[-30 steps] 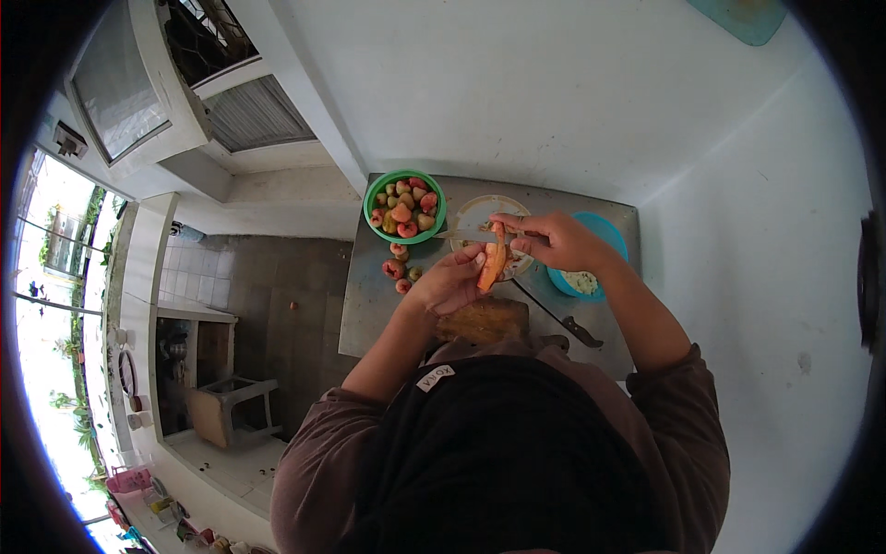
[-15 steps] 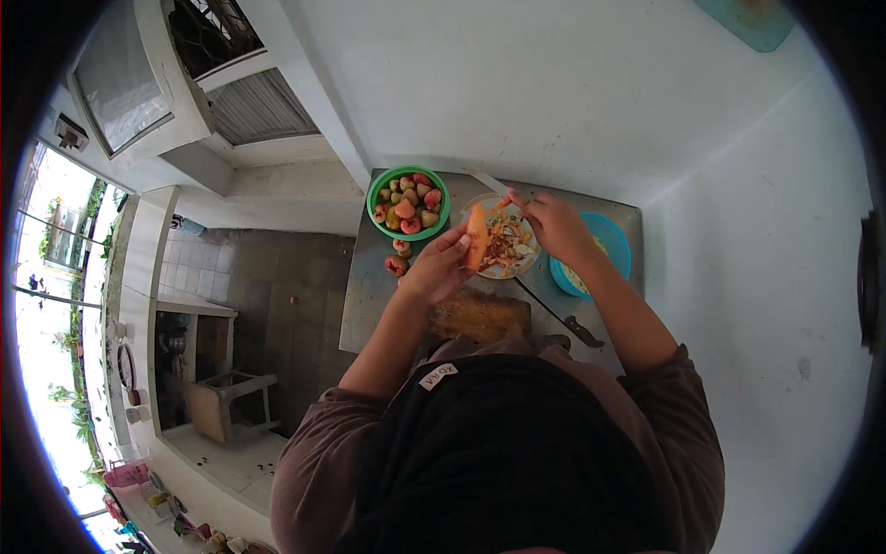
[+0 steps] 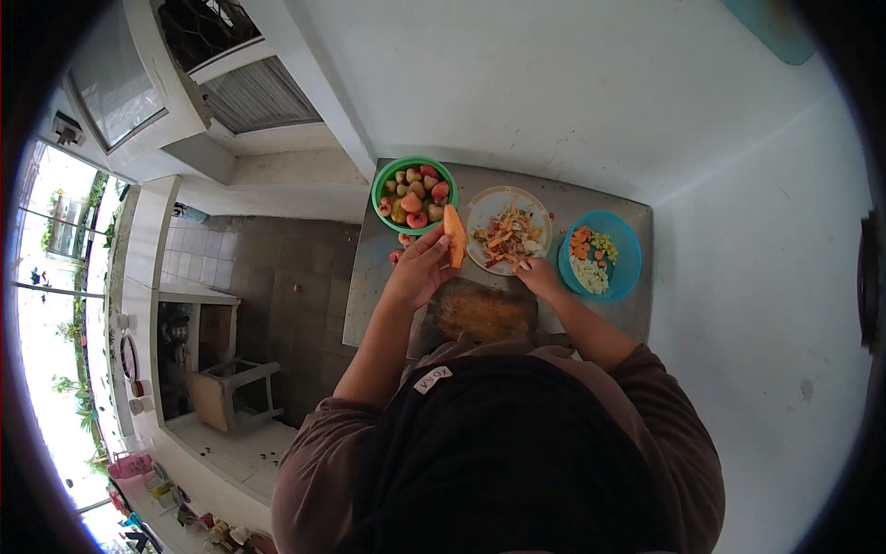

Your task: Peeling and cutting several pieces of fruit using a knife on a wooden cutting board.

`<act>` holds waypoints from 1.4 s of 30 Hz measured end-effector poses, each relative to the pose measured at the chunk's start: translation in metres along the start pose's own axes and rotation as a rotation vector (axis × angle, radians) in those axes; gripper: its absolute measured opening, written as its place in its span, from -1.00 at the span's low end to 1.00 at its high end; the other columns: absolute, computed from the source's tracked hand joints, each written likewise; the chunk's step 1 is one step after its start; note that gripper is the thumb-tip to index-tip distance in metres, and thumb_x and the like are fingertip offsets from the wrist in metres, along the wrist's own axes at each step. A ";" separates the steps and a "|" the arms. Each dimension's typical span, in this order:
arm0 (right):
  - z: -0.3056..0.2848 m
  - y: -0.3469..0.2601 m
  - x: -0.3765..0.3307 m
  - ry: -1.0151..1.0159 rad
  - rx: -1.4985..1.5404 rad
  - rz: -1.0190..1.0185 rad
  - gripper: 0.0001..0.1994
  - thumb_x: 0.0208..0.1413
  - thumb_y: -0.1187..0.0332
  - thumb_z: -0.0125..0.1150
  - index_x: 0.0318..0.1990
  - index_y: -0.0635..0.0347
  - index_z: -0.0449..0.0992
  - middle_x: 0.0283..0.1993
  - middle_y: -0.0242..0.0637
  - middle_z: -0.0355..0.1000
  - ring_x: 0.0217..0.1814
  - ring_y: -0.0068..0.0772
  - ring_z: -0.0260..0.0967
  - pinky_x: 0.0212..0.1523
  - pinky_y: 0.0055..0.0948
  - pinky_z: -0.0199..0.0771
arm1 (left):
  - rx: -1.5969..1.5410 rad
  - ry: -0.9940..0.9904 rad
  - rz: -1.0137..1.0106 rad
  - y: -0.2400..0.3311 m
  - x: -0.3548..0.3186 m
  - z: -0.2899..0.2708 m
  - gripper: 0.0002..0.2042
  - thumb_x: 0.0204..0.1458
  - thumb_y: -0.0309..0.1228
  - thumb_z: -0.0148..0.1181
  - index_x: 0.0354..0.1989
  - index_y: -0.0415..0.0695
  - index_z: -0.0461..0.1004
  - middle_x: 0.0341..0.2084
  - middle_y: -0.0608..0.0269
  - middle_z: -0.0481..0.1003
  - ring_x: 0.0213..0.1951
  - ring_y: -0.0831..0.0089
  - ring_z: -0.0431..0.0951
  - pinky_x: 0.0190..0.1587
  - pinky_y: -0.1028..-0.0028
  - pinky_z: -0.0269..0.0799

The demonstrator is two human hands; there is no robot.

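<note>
Pinching an orange carrot (image 3: 453, 229) in my left fingers (image 3: 432, 247), I hold it above the bench (image 3: 369, 300), between the green basin (image 3: 377, 192) of reddish fruit and the pale plate (image 3: 498, 196) of peelings (image 3: 508, 231). My right fingers (image 3: 537, 271) are bent at the plate's near edge; I cannot tell whether they grip anything. Just right of them sits the blue bowl (image 3: 629, 263) with orange, green and whitish cut pieces, and the brown board (image 3: 489, 309) lies nearer me than the plate.
</note>
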State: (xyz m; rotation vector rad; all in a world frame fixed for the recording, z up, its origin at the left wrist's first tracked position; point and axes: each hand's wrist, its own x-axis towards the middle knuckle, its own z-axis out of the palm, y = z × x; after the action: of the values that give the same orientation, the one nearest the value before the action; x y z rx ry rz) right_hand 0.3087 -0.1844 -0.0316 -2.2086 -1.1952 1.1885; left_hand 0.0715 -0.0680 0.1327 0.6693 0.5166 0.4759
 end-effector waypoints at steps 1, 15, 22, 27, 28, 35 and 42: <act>0.008 0.005 -0.003 -0.004 0.003 0.005 -0.74 0.02 0.19 0.10 -0.30 0.23 0.44 -0.34 -0.13 0.44 -0.28 -0.18 0.42 -0.15 -0.31 0.39 | -0.002 0.014 0.009 0.001 0.000 0.001 -0.58 0.14 -0.38 -0.08 0.19 -0.11 0.10 -0.10 0.34 0.36 -0.14 0.57 0.42 -0.17 0.49 0.42; -0.079 -0.128 -0.114 0.025 0.590 -0.514 -0.47 0.13 0.17 0.02 0.25 0.01 0.09 -0.69 -0.50 0.06 -0.64 -0.67 0.00 -0.55 -0.61 0.09 | -0.032 -0.072 -0.051 -0.020 0.026 0.020 -0.57 0.13 -0.39 -0.07 0.18 -0.13 0.09 -0.10 0.26 0.36 -0.14 0.47 0.44 -0.16 0.47 0.45; -0.102 -0.157 -0.151 0.171 -0.008 -0.624 -0.28 -0.03 0.27 0.19 0.29 -0.07 -0.03 -0.70 -0.36 0.14 -0.69 -0.50 0.03 -0.56 -0.56 0.15 | -0.305 -0.288 -0.122 -0.022 0.029 0.047 -0.66 0.12 -0.41 -0.07 0.08 -0.16 0.18 -0.12 0.20 0.38 -0.12 0.41 0.45 -0.12 0.44 0.46; -0.111 -0.160 -0.163 0.134 -0.021 -0.638 -0.28 -0.03 0.16 0.15 0.29 -0.10 -0.05 -0.65 -0.18 0.30 -0.64 -0.13 0.28 -0.51 -0.35 0.29 | -0.330 -0.288 -0.121 -0.018 0.021 0.059 -0.65 0.12 -0.42 -0.08 0.08 -0.19 0.17 -0.10 0.17 0.37 -0.07 0.36 0.44 -0.05 0.38 0.42; -0.112 -0.162 -0.166 0.138 -0.022 -0.641 -0.28 -0.03 0.16 0.15 0.29 -0.10 -0.05 -0.65 -0.18 0.30 -0.64 -0.13 0.28 -0.51 -0.35 0.29 | -0.335 -0.264 -0.127 -0.017 0.018 0.061 -0.65 0.12 -0.43 -0.08 0.08 -0.19 0.17 -0.09 0.16 0.37 -0.06 0.34 0.43 -0.03 0.36 0.41; -0.109 -0.164 -0.181 0.166 -0.163 -0.629 -0.33 -0.02 0.13 0.14 0.26 -0.08 0.02 -0.65 -0.19 0.31 -0.64 -0.15 0.29 -0.53 -0.34 0.28 | -0.310 -0.319 -0.109 -0.014 -0.001 0.061 -0.64 0.09 -0.44 -0.07 0.08 -0.20 0.17 -0.07 0.15 0.36 -0.06 0.33 0.44 -0.05 0.37 0.42; -0.109 -0.167 -0.198 0.151 -0.217 -0.671 -0.38 -0.02 0.13 0.13 0.22 -0.03 0.10 -0.53 -0.17 0.39 -0.58 -0.14 0.34 -0.52 -0.33 0.30 | -0.387 -0.351 -0.147 -0.022 -0.020 0.070 -0.67 0.10 -0.39 -0.07 0.03 -0.20 0.17 -0.17 0.17 0.38 -0.16 0.40 0.47 -0.16 0.45 0.49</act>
State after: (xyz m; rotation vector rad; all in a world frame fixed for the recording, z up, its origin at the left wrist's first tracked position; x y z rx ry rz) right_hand 0.2550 -0.2413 0.2389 -1.7458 -1.8569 0.6290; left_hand 0.1024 -0.1261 0.1700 0.3277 0.1321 0.2979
